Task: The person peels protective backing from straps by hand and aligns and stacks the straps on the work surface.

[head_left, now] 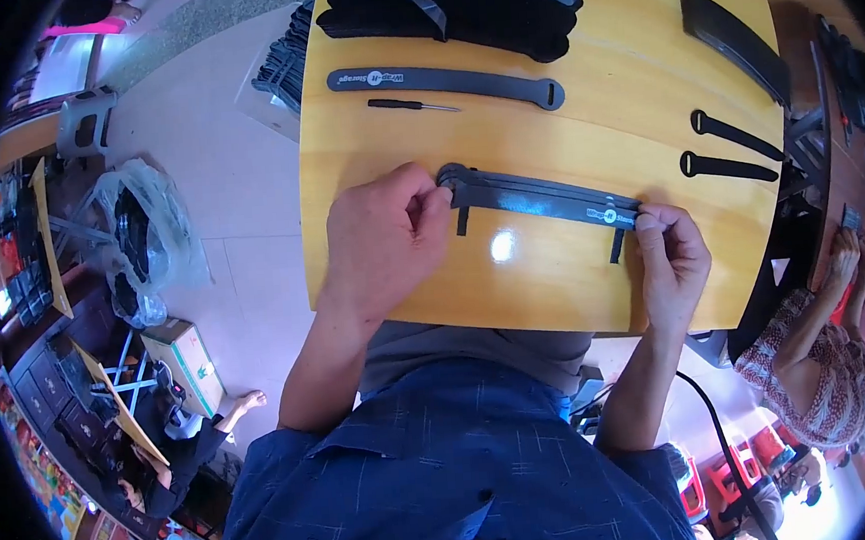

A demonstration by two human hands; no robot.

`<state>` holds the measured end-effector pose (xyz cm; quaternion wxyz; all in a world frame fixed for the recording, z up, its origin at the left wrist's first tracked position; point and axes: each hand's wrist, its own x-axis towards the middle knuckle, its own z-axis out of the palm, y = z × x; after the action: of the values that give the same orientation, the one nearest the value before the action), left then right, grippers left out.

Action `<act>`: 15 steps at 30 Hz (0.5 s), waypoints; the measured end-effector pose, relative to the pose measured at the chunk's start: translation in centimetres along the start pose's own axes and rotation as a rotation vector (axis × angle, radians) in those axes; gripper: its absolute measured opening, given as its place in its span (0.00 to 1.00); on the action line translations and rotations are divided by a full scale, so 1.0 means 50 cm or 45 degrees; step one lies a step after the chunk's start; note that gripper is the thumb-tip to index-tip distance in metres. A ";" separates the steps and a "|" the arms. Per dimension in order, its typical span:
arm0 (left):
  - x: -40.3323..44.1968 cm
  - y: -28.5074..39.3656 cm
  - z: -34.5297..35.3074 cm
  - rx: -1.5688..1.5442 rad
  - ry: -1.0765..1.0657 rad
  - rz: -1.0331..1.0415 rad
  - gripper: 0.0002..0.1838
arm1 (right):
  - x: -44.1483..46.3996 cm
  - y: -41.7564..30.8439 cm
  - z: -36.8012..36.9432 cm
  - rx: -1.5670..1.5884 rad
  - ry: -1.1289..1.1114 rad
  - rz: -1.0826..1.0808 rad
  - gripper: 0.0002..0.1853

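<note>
Both my hands hold a stack of grey straps [538, 199] with white printed labels, stretched level above the wooden table [555, 302]. My left hand [390, 233] pinches the stack's rounded left end, and my right hand [674, 253] pinches its right end between thumb and fingers. Two short black strips [462, 220] hang under the stack, one near each end. Beyond my hands lies a single grey strap [444, 81] with a ring-shaped end, and just below it a small black screwdriver [411, 105].
A pile of black straps [445, 18] lies at the table's far edge. At the right are two black looped straps [731, 166] and a dark bundle [735, 43]. A plastic bag [149, 230] stands on the floor at left. Other people sit at both sides.
</note>
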<state>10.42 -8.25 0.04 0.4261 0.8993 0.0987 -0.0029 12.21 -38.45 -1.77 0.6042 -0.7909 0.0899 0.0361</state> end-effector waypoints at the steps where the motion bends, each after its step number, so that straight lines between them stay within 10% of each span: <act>1: 0.000 0.002 0.000 0.021 -0.008 0.000 0.08 | 0.000 -0.001 0.000 -0.004 0.005 -0.003 0.04; 15: -0.002 0.006 -0.003 0.092 -0.030 -0.037 0.08 | -0.003 -0.011 0.013 -0.077 0.051 -0.058 0.03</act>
<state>10.37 -8.33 0.35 0.3943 0.9125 0.1066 -0.0233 12.21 -37.70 -1.41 0.5789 -0.8112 0.0829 0.0091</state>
